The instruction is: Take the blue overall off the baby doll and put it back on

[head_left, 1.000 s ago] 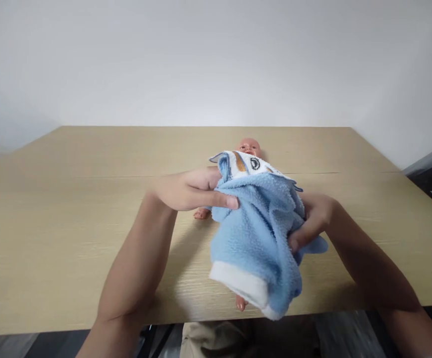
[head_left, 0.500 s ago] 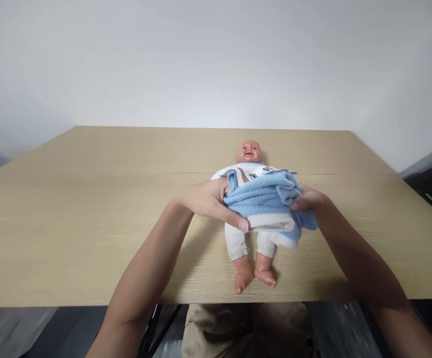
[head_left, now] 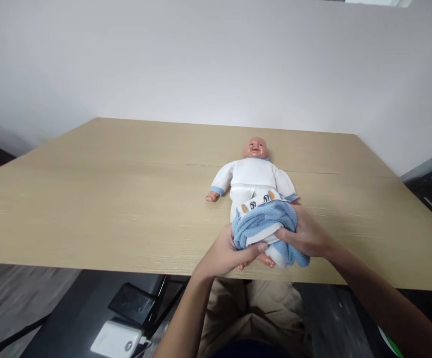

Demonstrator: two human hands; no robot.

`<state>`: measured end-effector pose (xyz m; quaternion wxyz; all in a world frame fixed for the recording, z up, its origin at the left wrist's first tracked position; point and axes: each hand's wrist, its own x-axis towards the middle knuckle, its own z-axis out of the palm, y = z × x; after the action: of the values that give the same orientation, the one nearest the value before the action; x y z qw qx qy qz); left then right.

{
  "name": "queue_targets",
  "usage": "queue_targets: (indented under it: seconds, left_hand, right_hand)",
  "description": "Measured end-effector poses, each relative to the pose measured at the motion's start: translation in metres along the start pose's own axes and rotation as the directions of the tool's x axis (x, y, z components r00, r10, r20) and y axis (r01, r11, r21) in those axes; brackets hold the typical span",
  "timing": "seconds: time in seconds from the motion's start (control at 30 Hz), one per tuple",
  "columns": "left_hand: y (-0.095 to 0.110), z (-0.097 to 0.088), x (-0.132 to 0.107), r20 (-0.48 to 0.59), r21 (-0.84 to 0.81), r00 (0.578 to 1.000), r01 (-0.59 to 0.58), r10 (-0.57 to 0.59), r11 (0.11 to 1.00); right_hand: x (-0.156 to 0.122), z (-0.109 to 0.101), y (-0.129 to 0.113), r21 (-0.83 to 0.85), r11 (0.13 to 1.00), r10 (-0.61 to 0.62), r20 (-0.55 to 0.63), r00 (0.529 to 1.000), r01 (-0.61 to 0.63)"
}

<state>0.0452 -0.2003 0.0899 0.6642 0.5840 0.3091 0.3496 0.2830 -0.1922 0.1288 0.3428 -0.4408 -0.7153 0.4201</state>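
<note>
A baby doll (head_left: 254,171) in a white top with blue cuffs and white trousers lies face up on the table, head toward the wall. Above its legs I hold a bunched blue terry doll garment (head_left: 266,219) with white trim and a band of printed eyes. My left hand (head_left: 233,253) grips its left side, thumb lying across the white edge. On the other side my right hand (head_left: 307,233) is closed on the cloth, thumb pressed at the opening. The garment hides most of the doll's legs; the toes show below it.
The wooden table (head_left: 145,199) reaches back to a pale wall (head_left: 201,59). Below its front edge on the left, a white power bank (head_left: 113,340) with a cable and a dark flat item (head_left: 132,302) rest on a black surface.
Both hands have drawn the garment toward me, from over the doll's torso down over its legs, uncovering the white top. The thumbs are now closer together. The camera view has tilted downward.
</note>
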Motion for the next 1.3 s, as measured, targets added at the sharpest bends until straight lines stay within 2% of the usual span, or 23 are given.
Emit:
queue_targets:
  seconds: [0.07,0.17,0.33,0.5,0.7,0.87,0.97,1.1,1.2,1.3]
  left_hand:
    - [-0.009,0.006,-0.008,-0.097,0.013,0.993,0.063,-0.061,0.998]
    - [-0.018,0.005,-0.017,-0.304,0.177,0.953,0.076,-0.019,0.981]
    - [-0.036,-0.005,-0.019,-0.434,0.369,0.901,0.174,0.004,0.913]
    - [-0.043,-0.016,-0.002,-0.400,0.405,0.917,0.181,-0.004,0.896]
    - [-0.036,-0.036,0.034,-0.371,0.464,0.928,0.152,0.035,0.873]
    - [-0.025,-0.047,0.049,-0.365,0.589,0.928,0.171,0.071,0.790]
    - [-0.013,-0.042,0.037,-0.357,0.581,0.934,0.207,0.018,0.787]
    - [0.000,-0.031,0.006,-0.314,0.500,0.946,0.232,-0.076,0.834]
    - [-0.005,-0.030,-0.014,-0.309,0.499,0.939,0.293,-0.148,0.816]
    - [-0.019,-0.035,-0.020,-0.320,0.574,0.932,0.332,-0.169,0.748]
  right_hand:
    - [-0.006,0.008,0.005,-0.075,0.995,0.057,-0.043,0.997,-0.060]
    - [-0.009,0.022,0.011,-0.157,0.973,0.161,-0.065,0.985,-0.170]
    - [0.000,0.039,0.016,-0.212,0.940,0.255,-0.090,0.963,-0.269]
    - [0.011,0.041,0.022,-0.223,0.928,0.283,-0.102,0.954,-0.299]
    - [0.030,0.037,0.039,-0.221,0.921,0.287,-0.168,0.943,-0.320]
    - [0.048,0.028,0.047,-0.304,0.897,0.248,-0.256,0.934,-0.322]
    - [0.045,0.023,0.034,-0.360,0.879,0.239,-0.236,0.942,-0.313]
    - [0.030,0.025,0.006,-0.383,0.888,0.218,-0.133,0.967,-0.253]
    - [0.021,0.033,-0.004,-0.408,0.883,0.235,-0.044,0.971,-0.232]
    - [0.020,0.042,0.000,-0.453,0.856,0.270,-0.021,0.963,-0.250]
